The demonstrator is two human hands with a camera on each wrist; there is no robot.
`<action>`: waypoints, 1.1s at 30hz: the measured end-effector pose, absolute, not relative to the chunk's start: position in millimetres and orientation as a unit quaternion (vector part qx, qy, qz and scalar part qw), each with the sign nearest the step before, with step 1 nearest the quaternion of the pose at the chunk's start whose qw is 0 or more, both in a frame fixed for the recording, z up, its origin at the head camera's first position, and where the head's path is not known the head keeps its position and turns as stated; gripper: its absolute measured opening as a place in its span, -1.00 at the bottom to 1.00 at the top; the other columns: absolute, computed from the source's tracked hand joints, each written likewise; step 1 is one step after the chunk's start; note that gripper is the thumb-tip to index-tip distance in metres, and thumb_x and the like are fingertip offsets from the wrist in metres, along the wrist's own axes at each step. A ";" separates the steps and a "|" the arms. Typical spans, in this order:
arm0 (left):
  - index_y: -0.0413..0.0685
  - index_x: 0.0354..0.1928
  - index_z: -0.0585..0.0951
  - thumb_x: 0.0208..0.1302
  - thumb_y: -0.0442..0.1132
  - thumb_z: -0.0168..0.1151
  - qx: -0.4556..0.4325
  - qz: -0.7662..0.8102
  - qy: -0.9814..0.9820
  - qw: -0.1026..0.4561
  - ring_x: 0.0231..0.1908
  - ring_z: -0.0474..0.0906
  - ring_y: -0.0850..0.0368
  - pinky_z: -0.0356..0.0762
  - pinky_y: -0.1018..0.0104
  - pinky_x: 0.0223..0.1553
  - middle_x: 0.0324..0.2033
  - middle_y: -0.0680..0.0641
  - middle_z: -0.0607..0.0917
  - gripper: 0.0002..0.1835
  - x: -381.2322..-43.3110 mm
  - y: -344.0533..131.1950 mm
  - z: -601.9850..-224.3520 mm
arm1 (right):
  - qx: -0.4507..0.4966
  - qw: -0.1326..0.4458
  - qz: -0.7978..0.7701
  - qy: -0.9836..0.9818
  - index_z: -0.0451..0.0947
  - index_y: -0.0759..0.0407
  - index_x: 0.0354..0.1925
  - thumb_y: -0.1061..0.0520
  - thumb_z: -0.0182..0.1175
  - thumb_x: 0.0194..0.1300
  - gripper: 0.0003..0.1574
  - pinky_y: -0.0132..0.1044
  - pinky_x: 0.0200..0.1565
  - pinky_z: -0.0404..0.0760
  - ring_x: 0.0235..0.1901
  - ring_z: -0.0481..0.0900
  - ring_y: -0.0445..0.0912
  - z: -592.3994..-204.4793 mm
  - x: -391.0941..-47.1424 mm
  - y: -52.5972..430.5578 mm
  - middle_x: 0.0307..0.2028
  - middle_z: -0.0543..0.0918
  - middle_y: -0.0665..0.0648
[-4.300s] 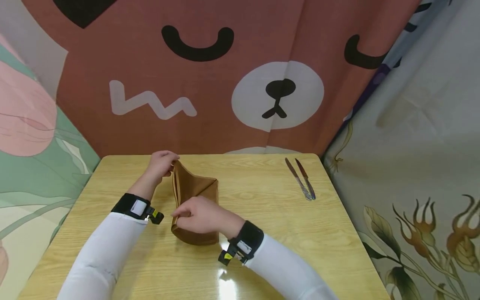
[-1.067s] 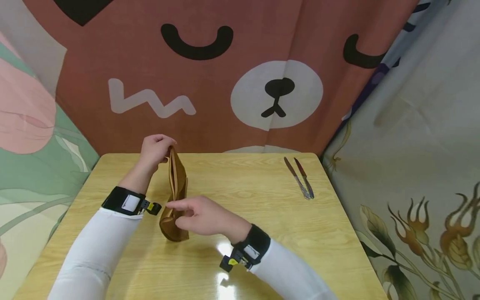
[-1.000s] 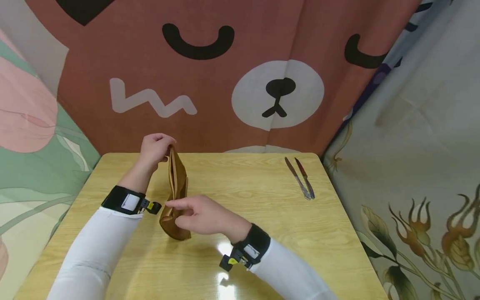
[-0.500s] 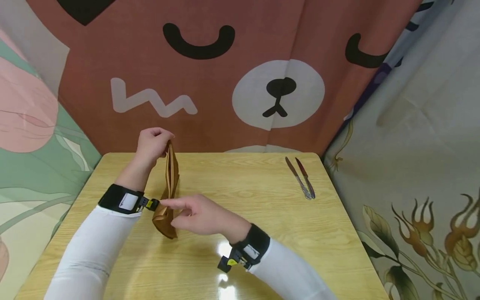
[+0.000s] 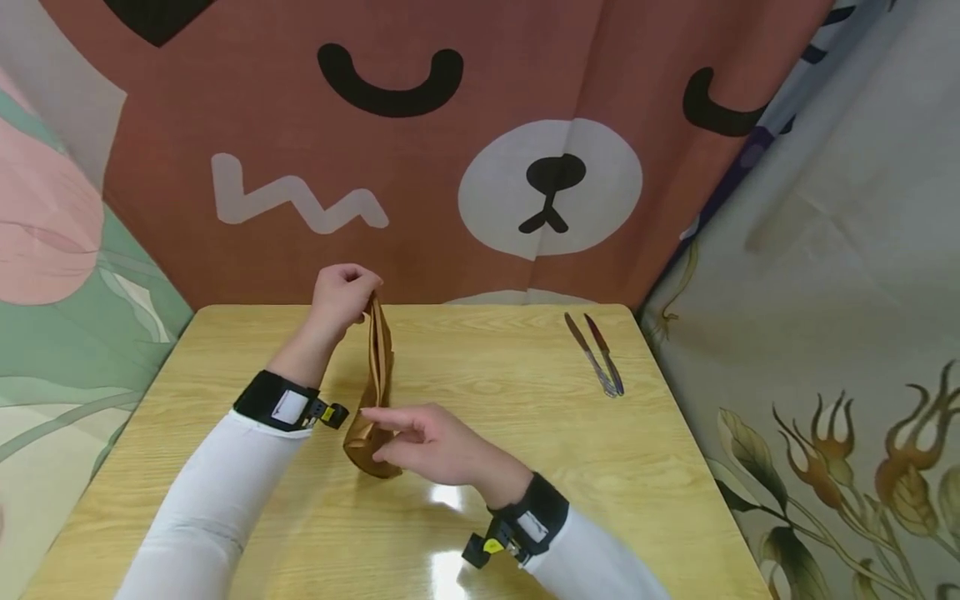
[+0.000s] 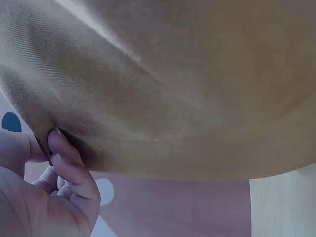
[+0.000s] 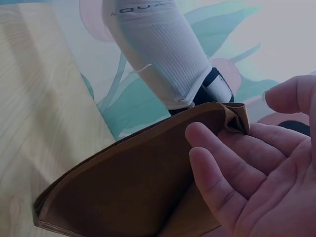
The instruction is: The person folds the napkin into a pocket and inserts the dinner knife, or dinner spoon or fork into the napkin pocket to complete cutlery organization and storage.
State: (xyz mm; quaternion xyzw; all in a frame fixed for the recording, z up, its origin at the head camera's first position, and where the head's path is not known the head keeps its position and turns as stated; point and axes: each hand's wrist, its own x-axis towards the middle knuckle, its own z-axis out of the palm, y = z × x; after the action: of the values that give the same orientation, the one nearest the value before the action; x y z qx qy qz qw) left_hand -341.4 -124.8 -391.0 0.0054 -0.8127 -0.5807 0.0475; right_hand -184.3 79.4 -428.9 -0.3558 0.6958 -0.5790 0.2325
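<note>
A brown paper bag (image 5: 383,358) stands nearly edge-on in the head view, its mouth a narrow slit. At its far upper corner my left hand (image 5: 341,298) pinches the rim. The left wrist view shows thumb and fingertips together on the bag's edge, its creased side (image 6: 173,98) filling most of that picture. My right hand (image 5: 442,446) is at the near end of the bag, index finger extended. In the right wrist view the fingers (image 7: 217,182) lie loosely extended against the bag's mouth, the thumb apart from it. The dark inside (image 7: 118,187) of the bag shows there.
Two table knives (image 5: 592,357) lie side by side at the right back of the wooden table (image 5: 495,367). A curtain with a bear print (image 5: 420,150) hangs behind the table's back edge. Printed cloth (image 5: 825,275) hangs along the right side.
The bag has turned from its broad side to nearly edge-on, and its mouth has narrowed. Over the last half second both hands and the bag have shifted right.
</note>
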 end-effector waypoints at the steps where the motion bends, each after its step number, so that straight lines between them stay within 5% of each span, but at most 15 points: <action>1: -0.13 -0.33 0.65 0.31 -0.05 0.19 0.007 -0.584 -0.811 0.046 -0.51 0.51 0.02 0.50 0.21 -0.56 -0.49 -0.12 0.57 -0.73 -341.5 -121.9 -391.6 | -0.356 0.233 -0.584 0.691 0.32 -0.01 0.39 0.25 0.10 0.39 -0.37 -0.42 -0.14 0.60 -0.04 0.68 -0.05 -430.9 -184.4 81.2 0.36 0.38 0.02; 8: -0.12 -0.31 0.65 0.31 -0.08 0.18 0.013 -0.605 -0.796 0.019 -0.52 0.53 0.01 0.54 0.18 -0.53 -0.47 -0.13 0.57 -0.75 -344.9 -103.0 -396.8 | -0.338 0.208 -0.625 0.672 0.33 0.06 0.38 0.33 0.05 0.34 -0.34 -0.27 0.07 0.57 0.14 0.57 0.02 -443.6 -182.6 94.9 0.35 0.41 0.02; 14: -0.12 -0.30 0.65 0.31 -0.07 0.19 0.011 -0.622 -0.783 -0.003 -0.56 0.57 0.04 0.61 0.14 -0.50 -0.46 -0.13 0.60 -0.76 -348.8 -87.9 -402.7 | -0.323 0.145 -0.730 0.584 0.32 0.43 0.31 0.39 0.02 0.30 -0.40 0.01 0.13 0.52 0.14 0.57 -0.09 -465.0 -180.4 109.6 0.28 0.41 0.38; 20: -0.12 -0.26 0.67 0.29 -0.08 0.22 0.030 -0.646 -0.763 0.008 -0.61 0.58 0.08 0.64 0.07 -0.48 -0.46 -0.12 0.61 -0.76 -347.1 -87.3 -404.8 | -0.351 0.127 -0.795 0.479 0.16 0.67 0.24 0.39 -0.06 0.32 -0.43 0.21 0.12 0.44 0.08 0.61 -0.10 -476.2 -182.2 111.4 0.16 0.58 0.16; 27: -0.15 -0.25 0.67 0.29 -0.14 0.22 0.039 -0.669 -0.742 0.022 -0.62 0.58 0.08 0.63 0.16 -0.56 -0.46 -0.12 0.59 -0.79 -345.7 -93.3 -402.9 | -0.360 0.147 -0.793 0.468 0.13 0.71 0.23 0.33 -0.05 0.36 -0.42 0.23 0.11 0.43 0.08 0.61 -0.12 -471.6 -183.5 104.5 0.17 0.59 0.09; 33: -0.14 -0.24 0.67 0.30 -0.10 0.23 0.040 -0.655 -0.753 0.047 -0.60 0.59 0.09 0.64 0.17 -0.53 -0.47 -0.11 0.60 -0.77 -339.3 -111.8 -394.4 | -0.344 0.183 -0.782 0.486 0.17 0.63 0.29 0.30 -0.05 0.38 -0.40 0.26 0.13 0.41 0.08 0.60 -0.14 -465.3 -183.4 87.9 0.26 0.40 0.44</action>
State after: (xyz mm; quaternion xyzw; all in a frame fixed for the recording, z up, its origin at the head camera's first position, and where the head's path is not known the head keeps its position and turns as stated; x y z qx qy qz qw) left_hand -339.3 -111.8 -394.4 0.0403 -0.7530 -0.6551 0.0468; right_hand -183.4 87.9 -465.3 -0.3440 0.4859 -0.7822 0.1835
